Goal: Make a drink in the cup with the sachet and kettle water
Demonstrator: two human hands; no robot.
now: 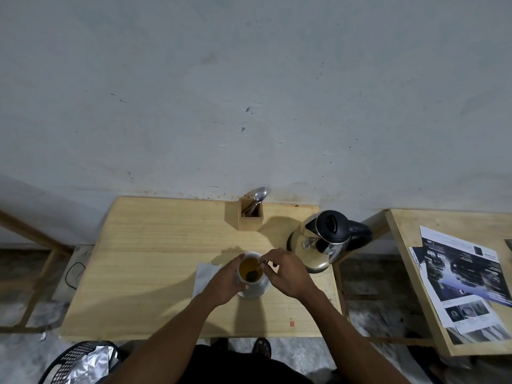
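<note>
A white cup [250, 256] holding brownish liquid stands on a white saucer [259, 291] near the middle of the wooden table [155, 259]. My left hand [225, 281] wraps around the cup's left side. My right hand [285, 270] pinches the handle of a spoon [256, 271] whose bowl is dipped in the liquid. A steel kettle [322, 239] with a black lid sits on its base to the right of the cup. No sachet shows on the table.
A wooden holder [250, 214] with cutlery stands at the table's back edge against the wall. A white napkin [205, 274] lies left of the saucer. A second table with printed leaflets [465, 273] is at right. A black basket [80, 361] with silver foil sits at lower left.
</note>
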